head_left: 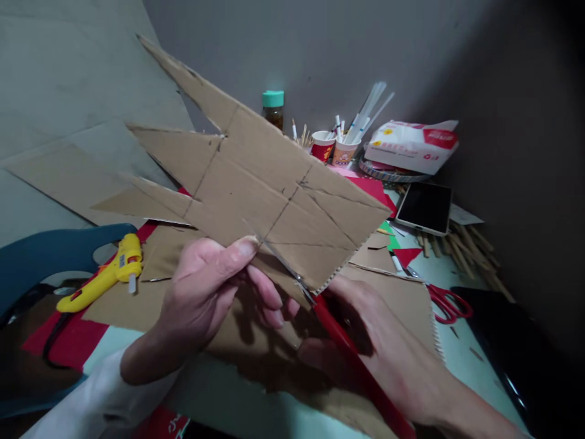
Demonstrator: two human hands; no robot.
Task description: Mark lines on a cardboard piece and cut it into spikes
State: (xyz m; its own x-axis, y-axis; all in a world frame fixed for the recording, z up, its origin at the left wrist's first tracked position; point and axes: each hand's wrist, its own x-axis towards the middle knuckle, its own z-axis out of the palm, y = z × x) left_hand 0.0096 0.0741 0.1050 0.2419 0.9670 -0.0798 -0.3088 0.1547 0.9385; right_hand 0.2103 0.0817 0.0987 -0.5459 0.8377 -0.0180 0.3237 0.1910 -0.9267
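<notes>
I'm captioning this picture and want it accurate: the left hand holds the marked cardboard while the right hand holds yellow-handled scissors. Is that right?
Not quite: the scissors in the right hand are red-handled, as the head view shows. The left hand does hold the marked cardboard.

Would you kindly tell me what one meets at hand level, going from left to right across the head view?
Yellow glue gun, left hand, right hand with red-handled scissors, second scissors lying down, dark flat object.
</notes>
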